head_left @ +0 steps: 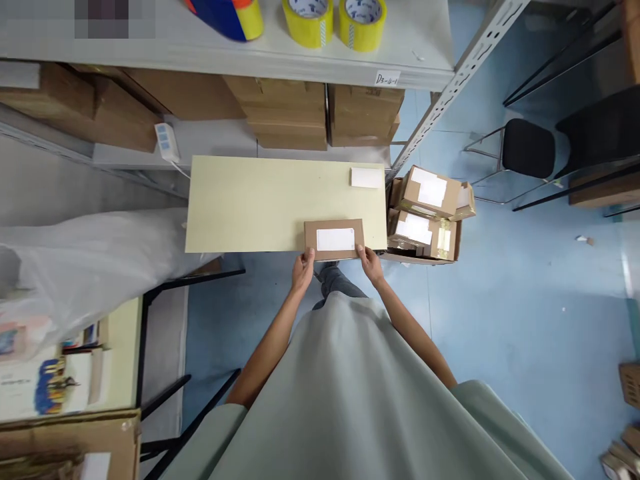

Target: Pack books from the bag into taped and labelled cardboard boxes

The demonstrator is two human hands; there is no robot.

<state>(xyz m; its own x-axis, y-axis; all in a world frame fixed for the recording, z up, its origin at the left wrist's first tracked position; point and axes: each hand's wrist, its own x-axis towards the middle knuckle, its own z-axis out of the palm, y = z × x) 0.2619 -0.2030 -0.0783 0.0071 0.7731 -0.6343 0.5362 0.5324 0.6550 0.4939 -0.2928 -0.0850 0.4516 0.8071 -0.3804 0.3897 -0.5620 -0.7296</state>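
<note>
A small flat cardboard parcel (333, 239) with a white label lies at the near edge of a pale yellow table (250, 200). My left hand (303, 268) grips its near left corner, fingers closed on the edge. My right hand (371, 262) grips its near right corner the same way. A loose white label (366, 177) lies at the table's far right corner.
A pile of labelled cardboard boxes (430, 213) sits on the blue floor right of the table. A metal shelf behind holds brown cartons (290, 113) and tape rolls (335, 20). A clear plastic bag (85, 267) and books lie at left. A black chair (527, 147) stands at right.
</note>
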